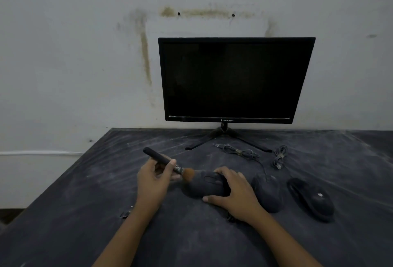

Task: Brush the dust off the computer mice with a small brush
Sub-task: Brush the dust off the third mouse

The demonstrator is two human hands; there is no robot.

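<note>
Your left hand (152, 178) pinches the small brush (163, 160) low on its dark handle, fingers curled round it, so the orange bristles (188, 174) meet the left end of the left mouse (204, 184); gripping that close to the bristles likely gives you control over short strokes. Your right hand (231, 192) grips that mouse from its right side, thumb on the near edge and fingers curled over the far edge, presumably to stop it sliding on the dusty table (85, 213).

The middle mouse (266, 192) and the right mouse (312, 199) lie just to the right, apart from each other; their cables (240, 152) sit bundled near the monitor (236, 79) (out of the brush's way). The dim light hides how much dust lies on any mouse; your right palm covers the held mouse's right end; whether it has a cable cannot be told.
</note>
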